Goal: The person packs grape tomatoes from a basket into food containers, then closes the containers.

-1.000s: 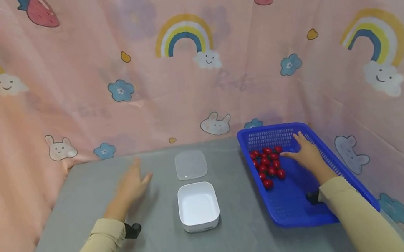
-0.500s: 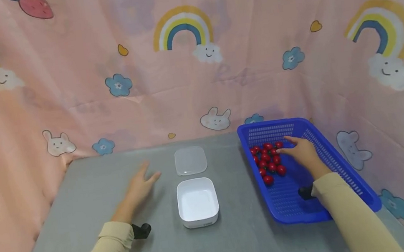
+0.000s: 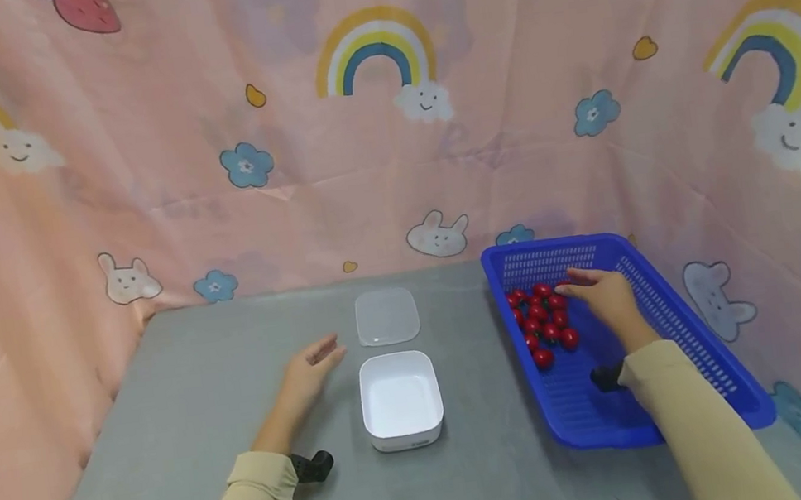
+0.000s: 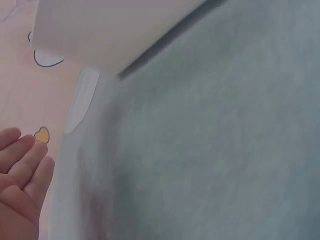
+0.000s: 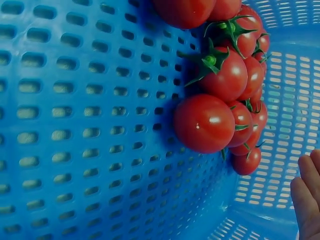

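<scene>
My right hand (image 3: 607,299) is over the blue plastic basket (image 3: 593,425), at the right side of a pile of small red tomatoes (image 3: 537,312). Its fingers look straight in the right wrist view, where tomatoes (image 5: 204,123) with green stems lie against the perforated basket floor. Nothing shows between the fingers and thumb. Left of a square white container (image 3: 401,400), my left hand (image 3: 305,377) hovers with fingers extended, apart from it. The left wrist view shows those fingers (image 4: 30,170) holding nothing, with the container's wall (image 4: 110,30) above.
A translucent square lid (image 3: 387,317) lies flat behind the white container. Grey cloth covers the table (image 3: 195,409). A pink printed curtain (image 3: 365,204) rises along the back and sides, close to the basket's right edge.
My left hand has moved right, closer to the white container. The right hand has shifted left towards the tomatoes, and its fingers and thumb have drawn nearer together.
</scene>
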A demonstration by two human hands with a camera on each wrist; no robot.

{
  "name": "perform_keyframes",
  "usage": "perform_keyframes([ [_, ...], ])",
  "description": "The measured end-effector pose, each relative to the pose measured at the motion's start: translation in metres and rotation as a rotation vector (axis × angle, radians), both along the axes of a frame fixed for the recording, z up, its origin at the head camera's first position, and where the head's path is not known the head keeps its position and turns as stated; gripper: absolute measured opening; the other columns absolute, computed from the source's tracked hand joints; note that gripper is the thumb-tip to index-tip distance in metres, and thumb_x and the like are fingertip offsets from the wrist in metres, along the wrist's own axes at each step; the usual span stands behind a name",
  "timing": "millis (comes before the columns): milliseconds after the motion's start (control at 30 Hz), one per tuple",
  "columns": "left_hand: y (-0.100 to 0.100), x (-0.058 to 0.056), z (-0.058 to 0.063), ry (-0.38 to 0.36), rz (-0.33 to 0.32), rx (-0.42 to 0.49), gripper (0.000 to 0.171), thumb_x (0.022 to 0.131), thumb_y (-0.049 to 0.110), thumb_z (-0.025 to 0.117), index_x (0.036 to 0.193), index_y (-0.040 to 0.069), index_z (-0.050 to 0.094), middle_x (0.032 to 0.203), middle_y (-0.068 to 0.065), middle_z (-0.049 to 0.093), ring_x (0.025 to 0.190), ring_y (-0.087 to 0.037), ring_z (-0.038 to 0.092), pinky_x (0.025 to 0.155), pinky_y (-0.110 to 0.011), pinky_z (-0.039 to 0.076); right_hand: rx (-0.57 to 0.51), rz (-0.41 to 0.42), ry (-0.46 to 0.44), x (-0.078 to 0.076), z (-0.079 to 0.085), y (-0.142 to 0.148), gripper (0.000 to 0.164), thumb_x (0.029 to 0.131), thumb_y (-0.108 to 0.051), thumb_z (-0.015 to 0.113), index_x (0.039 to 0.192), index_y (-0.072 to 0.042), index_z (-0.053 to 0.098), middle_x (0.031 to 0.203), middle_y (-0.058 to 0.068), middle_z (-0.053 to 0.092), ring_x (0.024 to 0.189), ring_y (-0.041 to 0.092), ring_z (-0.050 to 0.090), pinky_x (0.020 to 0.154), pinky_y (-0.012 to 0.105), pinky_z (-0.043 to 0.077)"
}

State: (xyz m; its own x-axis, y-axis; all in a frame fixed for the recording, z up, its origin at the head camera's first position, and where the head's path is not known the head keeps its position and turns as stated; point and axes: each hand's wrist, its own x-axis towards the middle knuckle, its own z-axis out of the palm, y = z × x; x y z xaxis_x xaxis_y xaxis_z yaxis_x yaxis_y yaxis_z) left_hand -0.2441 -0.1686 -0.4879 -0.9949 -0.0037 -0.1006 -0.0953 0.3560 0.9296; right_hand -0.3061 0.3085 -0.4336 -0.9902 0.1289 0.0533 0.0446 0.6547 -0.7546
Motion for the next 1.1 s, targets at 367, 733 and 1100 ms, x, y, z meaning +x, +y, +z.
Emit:
perform_keyframes([
  [367,0.025,0.000,-0.014,0.033,-0.017,0.130,0.048,0.094,0.030,0.068,0.136,0.008,0.060,0.140,-0.012,0.060,0.137,-0.029,0.050,0.116,-0.048,0.037,-0.068,-0.060,-0.033,0.000,-0.003,0.012,0.058,0.093,-0.036,0.069,0.137,0.000,0.056,0.136,0.023,0.057,0.136,0.041,0.047,0.113,0.054,0.036],
  [733,0.033,0.011,-0.020,0.003,-0.012,0.178,0.043,0.093,0.032,0.068,0.132,0.014,0.064,0.137,-0.006,0.063,0.139,-0.027,0.048,0.117,-0.050,0.033,-0.148,-0.089,-0.065,0.002,-0.005,0.011,0.059,0.092,-0.037,0.070,0.137,-0.001,0.057,0.141,0.022,0.053,0.141,0.039,0.042,0.118,0.055,0.029],
  [1100,0.032,0.014,-0.032,0.012,0.007,0.271,0.044,0.092,0.029,0.070,0.131,0.008,0.065,0.138,-0.009,0.063,0.136,-0.027,0.052,0.113,-0.045,0.041,-0.153,-0.075,-0.056,-0.006,-0.009,0.009,0.058,0.093,-0.035,0.070,0.137,0.001,0.057,0.140,0.024,0.052,0.143,0.039,0.039,0.118,0.056,0.028],
])
